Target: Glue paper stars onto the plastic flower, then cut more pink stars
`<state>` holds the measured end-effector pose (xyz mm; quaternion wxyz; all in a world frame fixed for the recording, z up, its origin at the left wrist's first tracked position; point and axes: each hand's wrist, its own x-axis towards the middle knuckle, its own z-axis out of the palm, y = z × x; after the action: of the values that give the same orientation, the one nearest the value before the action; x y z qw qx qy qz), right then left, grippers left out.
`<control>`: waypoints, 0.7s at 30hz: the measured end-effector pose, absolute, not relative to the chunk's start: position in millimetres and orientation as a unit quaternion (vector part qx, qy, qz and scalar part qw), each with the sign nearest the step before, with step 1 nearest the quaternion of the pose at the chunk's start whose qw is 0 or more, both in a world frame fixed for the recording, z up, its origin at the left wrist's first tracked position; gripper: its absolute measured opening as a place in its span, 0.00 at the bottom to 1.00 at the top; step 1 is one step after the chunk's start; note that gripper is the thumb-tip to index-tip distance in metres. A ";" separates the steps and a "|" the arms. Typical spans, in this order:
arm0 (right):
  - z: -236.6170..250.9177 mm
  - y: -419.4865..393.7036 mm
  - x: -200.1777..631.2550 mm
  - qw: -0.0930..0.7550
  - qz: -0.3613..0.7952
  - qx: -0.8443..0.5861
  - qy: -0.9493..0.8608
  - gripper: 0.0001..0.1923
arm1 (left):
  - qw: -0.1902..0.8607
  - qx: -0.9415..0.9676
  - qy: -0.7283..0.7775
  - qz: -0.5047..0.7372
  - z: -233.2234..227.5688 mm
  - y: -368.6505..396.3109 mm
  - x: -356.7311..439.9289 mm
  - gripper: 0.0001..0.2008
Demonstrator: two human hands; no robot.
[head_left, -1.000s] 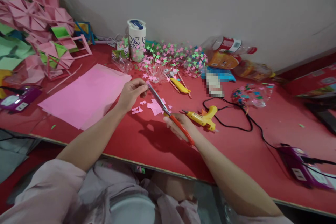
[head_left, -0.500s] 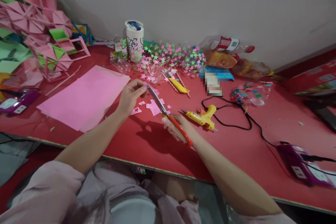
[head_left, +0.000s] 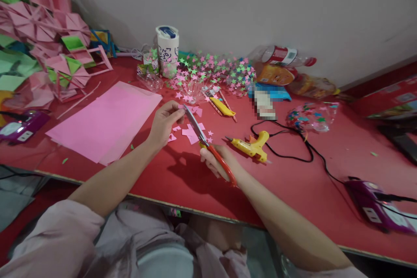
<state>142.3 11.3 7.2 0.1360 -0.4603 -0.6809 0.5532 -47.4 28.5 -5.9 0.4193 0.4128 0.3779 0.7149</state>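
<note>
My right hand [head_left: 217,160] grips red-handled scissors [head_left: 208,145], whose blades point up and left toward my left hand [head_left: 164,122]. My left hand pinches a small pink paper piece at the blade tips; the piece is mostly hidden by my fingers. Small pink paper scraps [head_left: 192,132] lie on the red table [head_left: 195,182] just under the blades.
A stack of pink paper sheets [head_left: 107,119] lies left. A yellow glue gun [head_left: 250,145] with a black cord sits right of my right hand. A yellow cutter [head_left: 222,106], a heap of paper stars [head_left: 215,69], a white tumbler [head_left: 167,47], bottles and purple power strips [head_left: 374,208] surround the area.
The scissors and my right hand have shifted slightly left and down. My left hand stays at the blade tips with the pink piece.
</note>
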 end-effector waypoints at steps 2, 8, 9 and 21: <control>6.2 12.4 142.1 0.127 0.563 -0.464 -0.672 0.24 | 0.422 0.412 0.380 0.713 -6.2 28.3 -46.9 0.05; 4.8 10.0 141.4 0.145 0.572 -0.477 -0.652 0.25 | 0.428 0.414 0.380 0.708 -5.6 28.3 -47.6 0.05; 4.6 9.3 141.5 0.147 0.570 -0.474 -0.654 0.25 | 0.429 0.415 0.378 0.707 -5.5 28.2 -47.8 0.05; 5.1 8.9 140.7 0.134 0.572 -0.488 -0.645 0.27 | 0.439 0.410 0.392 0.697 -3.8 27.7 -47.5 0.05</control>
<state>140.7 8.9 5.1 0.1340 -0.4880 -0.6452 0.5724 -47.5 27.7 -3.8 0.4390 0.4104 0.3918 0.6967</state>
